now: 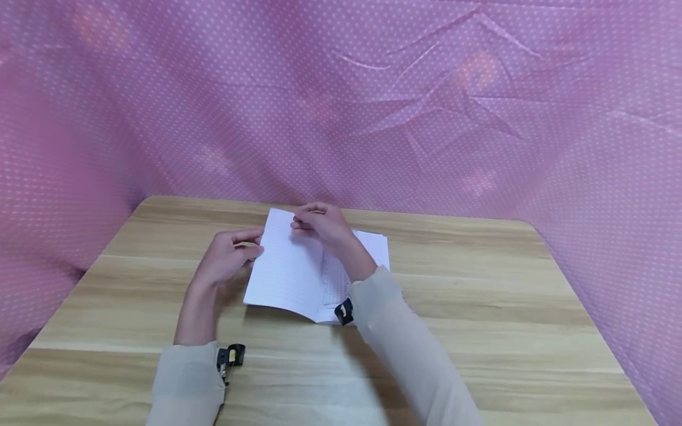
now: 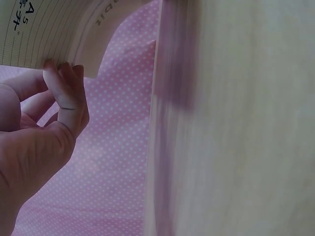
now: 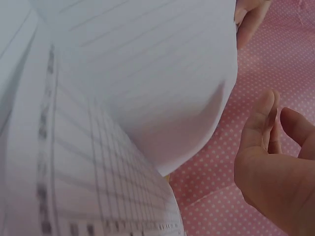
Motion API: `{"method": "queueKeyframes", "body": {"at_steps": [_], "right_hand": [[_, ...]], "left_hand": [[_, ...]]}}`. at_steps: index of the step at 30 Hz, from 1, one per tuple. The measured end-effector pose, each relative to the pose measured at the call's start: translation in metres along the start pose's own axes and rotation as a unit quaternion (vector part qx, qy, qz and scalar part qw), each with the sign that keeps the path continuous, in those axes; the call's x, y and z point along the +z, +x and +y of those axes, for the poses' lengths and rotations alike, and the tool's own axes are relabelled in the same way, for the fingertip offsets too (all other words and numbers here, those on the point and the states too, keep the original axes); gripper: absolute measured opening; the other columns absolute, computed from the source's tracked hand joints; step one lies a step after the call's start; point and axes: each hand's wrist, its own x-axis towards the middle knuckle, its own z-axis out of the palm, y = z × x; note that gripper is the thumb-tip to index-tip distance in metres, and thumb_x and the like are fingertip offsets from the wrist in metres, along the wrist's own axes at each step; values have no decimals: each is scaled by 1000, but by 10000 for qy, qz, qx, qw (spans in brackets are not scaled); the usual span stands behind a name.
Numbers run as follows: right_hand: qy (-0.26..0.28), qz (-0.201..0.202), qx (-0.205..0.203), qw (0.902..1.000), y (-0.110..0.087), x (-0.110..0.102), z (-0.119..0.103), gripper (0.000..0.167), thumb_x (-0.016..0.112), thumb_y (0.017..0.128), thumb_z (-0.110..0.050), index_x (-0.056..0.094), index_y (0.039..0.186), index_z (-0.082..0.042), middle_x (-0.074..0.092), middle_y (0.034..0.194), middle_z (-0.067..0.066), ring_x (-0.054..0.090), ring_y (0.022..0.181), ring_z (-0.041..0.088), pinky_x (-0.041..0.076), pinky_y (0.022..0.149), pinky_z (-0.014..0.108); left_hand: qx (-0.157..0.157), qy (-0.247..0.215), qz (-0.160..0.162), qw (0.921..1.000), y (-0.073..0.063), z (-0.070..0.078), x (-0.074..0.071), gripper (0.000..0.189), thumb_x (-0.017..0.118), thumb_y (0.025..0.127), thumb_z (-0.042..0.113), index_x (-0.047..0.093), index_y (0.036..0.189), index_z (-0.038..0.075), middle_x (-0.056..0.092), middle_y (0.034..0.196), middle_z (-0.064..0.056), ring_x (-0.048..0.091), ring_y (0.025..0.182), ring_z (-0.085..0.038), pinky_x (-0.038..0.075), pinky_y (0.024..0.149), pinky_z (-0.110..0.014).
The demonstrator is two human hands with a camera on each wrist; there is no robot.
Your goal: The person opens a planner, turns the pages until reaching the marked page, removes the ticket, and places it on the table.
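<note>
An open notebook lies on the table, its left side raised and curving. Ruled lines cover the left page; a printed grid shows on the right page. My left hand grips the raised left edge between thumb and fingers. Seen from the left wrist, this hand has its fingertips against the outer cover, which bears printed lettering. My right hand is over the upper part of the notebook. In the right wrist view, the right hand has loosely bent fingers, apart from the page, with nothing between them.
The notebook rests on a wood-grain table near its far edge. Pink dotted cloth hangs behind and at both sides. A small black device sits at the left cuff, and another black device at the right cuff.
</note>
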Motion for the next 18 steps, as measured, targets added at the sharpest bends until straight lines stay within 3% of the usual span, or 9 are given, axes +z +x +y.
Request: {"method": "queueKeyframes", "body": {"at_steps": [6, 14, 18], "right_hand": [[-12, -233, 43, 9997, -8, -10, -7, 18, 59, 103, -6, 63, 115, 7, 67, 95, 13, 70, 83, 19, 58, 88, 34], [-577, -787, -15, 9952, -24, -24, -12, 35, 57, 104, -7, 54, 131, 16, 66, 94, 12, 70, 82, 17, 59, 84, 31], [-738, -857, -40, 9936, -30, -33, -13, 35, 58, 104, -8, 54, 131, 15, 67, 97, 12, 69, 85, 18, 59, 86, 32]], "left_hand": [[-5, -46, 6, 10000, -4, 1, -2, 46, 63, 97, 2, 54, 142, -5, 58, 118, -21, 58, 86, -12, 54, 69, -27], [-39, -16, 14, 10000, -7, 2, 1, 47, 63, 97, 1, 53, 143, -5, 58, 120, -21, 60, 87, -12, 55, 69, -25], [-106, -17, -1, 9999, -7, 3, 4, 47, 62, 97, 2, 53, 143, -5, 58, 119, -20, 61, 88, -14, 56, 71, -26]]}}
